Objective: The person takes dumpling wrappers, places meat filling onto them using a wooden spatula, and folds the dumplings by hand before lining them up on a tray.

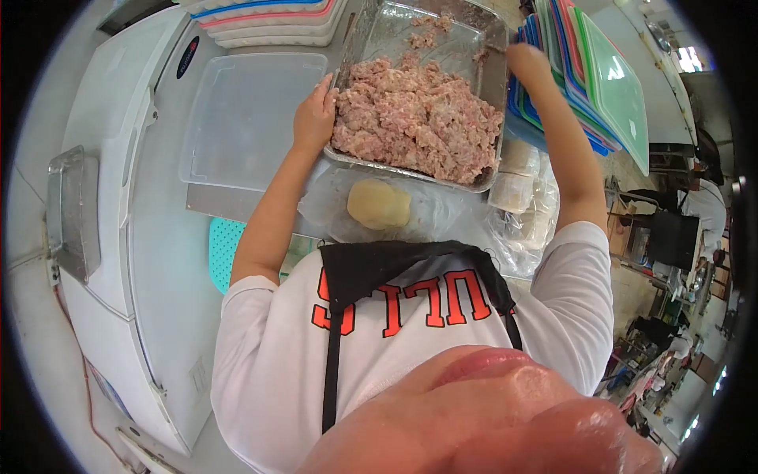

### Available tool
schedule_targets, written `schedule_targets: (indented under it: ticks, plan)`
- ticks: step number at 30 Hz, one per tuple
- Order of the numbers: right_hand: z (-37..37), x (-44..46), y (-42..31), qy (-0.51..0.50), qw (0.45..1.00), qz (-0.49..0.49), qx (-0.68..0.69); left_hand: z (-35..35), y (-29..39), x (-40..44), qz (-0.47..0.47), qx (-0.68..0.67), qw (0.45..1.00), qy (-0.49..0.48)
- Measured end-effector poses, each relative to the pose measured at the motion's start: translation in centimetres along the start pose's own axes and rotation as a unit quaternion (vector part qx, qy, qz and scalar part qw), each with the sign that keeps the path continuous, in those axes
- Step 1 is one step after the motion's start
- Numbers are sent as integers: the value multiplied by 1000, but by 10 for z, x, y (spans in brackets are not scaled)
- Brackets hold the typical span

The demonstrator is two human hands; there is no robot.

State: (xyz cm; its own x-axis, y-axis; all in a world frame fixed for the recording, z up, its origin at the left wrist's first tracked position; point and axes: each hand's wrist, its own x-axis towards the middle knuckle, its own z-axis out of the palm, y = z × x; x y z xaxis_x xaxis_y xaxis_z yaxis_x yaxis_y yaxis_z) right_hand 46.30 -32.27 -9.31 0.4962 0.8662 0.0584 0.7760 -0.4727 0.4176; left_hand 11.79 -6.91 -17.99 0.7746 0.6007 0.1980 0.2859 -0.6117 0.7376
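A metal tray [379, 31] holds a large heap of ground meat [418, 118], with smaller scraps near its far end. My left hand [316, 114] grips the tray's left rim, its fingers against the side wall. Over at the right rim, my right hand [527, 65] is closed; a thin dark piece seems to stick out from it toward the meat, but I cannot make out what it is. Just below the tray, a pale ball of dough [379, 204] lies on clear plastic sheeting [328, 201].
A translucent lid [253, 118] lies left of the tray, with stacked white containers [272, 28] behind it. Colored lids [612, 87] stand at the right. Wrapped pale stacks [517, 186] sit near my right arm. A white freezer [166, 237] and a turquoise perforated item [225, 249] are left.
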Motion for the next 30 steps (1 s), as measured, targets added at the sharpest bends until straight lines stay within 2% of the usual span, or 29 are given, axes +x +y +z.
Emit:
schedule_targets:
  ticks: [2,5,8,9,12,13,14,16,18,19,22,25,28,30]
  plan:
    - [-4,-25,-29,-45,998,-35,-30,1,-2,0,9,-6,1000,8]
    - [-67,-55,-73,-69,981,-171,60,3,-6,1,35,-6,999,28]
    - [-95,-34,-53,-172,983,-35,62,2,-4,-2,13,-5,1000,8]
    - [-66,-25,-34,-107,987,-62,103,1,-1,0,-1,-5,1000,3]
    - [-9,-17,-44,-14,991,-42,129,3,-4,-1,27,-4,999,21]
    - [1,-15,-62,-31,978,-181,97,1,-5,2,29,-1,999,24]
    - [-37,-27,-91,-49,985,-118,117,1,-4,0,28,1,999,23]
    - [-53,-18,-74,-70,983,-141,96,3,-5,0,35,4,999,24]
    - [-37,7,-40,-108,983,-110,97,5,-8,0,49,4,998,32]
    - [-44,13,-29,-97,988,-47,112,4,-7,0,44,9,999,27]
    - [27,51,18,-47,991,-15,128,1,-1,1,43,27,998,24]
    - [50,68,18,-93,979,63,169,2,-2,-1,56,49,997,26]
    - [73,62,-14,-13,984,22,177,1,-3,-1,49,71,996,11]
    - [52,48,-43,-61,974,-34,215,2,-4,1,40,72,997,2]
